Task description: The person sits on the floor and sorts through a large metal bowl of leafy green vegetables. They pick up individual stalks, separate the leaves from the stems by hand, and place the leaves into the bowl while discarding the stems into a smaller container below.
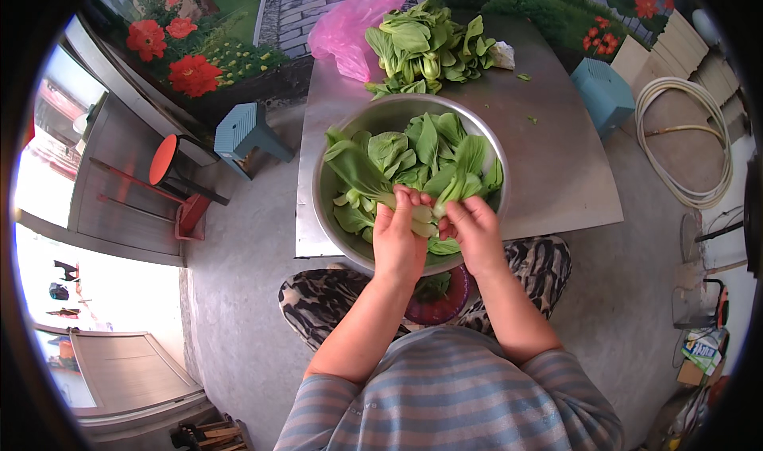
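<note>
Both hands are over a large steel basin (501, 147) of loose bok choy leaves (390, 153). My left hand (400, 230) grips bok choy stalks (360, 168) whose leaves point up and left. Pinched by its pale base in my right hand (474, 230) is a smaller bunch of bok choy (462, 180). The two hands almost meet at the pale stem ends, and fingers partly hide these. Behind the basin lies a heap of whole bok choy (417, 40) beside a pink plastic bag (357, 34). A red basket (438, 308) holding some greens sits below the basin, between the knees.
The basin stands on a metal-topped table (560, 183) with leaf scraps. Blue plastic stools (238, 129) stand to either side. Left are a red-topped stool (164, 159) and a red dustpan (192, 215); a coiled hose (647, 147) hangs at the right.
</note>
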The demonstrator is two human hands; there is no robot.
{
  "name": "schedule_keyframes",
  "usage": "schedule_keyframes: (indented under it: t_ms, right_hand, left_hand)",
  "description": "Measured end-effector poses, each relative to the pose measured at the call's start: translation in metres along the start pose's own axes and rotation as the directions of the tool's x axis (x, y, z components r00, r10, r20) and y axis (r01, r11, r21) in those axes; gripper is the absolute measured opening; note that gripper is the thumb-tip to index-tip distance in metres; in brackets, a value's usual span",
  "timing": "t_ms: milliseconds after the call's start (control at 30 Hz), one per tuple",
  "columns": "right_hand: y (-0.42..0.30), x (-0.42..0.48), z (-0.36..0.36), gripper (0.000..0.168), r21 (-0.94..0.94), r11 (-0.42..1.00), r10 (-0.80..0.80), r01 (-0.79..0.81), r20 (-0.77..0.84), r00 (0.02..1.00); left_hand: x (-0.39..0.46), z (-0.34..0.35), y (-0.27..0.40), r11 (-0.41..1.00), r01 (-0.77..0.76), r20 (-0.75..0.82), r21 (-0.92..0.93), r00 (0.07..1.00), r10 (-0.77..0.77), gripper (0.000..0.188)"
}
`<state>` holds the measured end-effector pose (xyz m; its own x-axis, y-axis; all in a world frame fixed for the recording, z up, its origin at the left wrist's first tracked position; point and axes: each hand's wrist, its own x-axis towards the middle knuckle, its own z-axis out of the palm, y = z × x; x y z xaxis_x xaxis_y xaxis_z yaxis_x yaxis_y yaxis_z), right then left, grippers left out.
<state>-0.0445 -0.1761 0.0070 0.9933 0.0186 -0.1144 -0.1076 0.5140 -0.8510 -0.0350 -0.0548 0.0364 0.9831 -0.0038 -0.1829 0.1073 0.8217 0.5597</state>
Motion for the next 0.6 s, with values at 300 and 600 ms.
schedule_keyframes:
  t_ms: [300, 600]
  right_hand:
    - [-0.012, 0.0, -0.003, 0.031, -0.275, 0.96, -0.016, 0.049, 0.121, 0.993]
    - [-0.011, -0.002, -0.001, 0.03, -0.337, 0.931, -0.091, 0.141, 0.162, 0.983]
  left_hand:
    - [0.0, -0.006, 0.018, 0.895, 0.008, 0.047, 0.446, 0.998, -0.032, 0.015]
    - [0.0, -0.008, 0.024, 0.822, 0.069, 0.198, 0.566, 0.956, -0.217, 0.019]
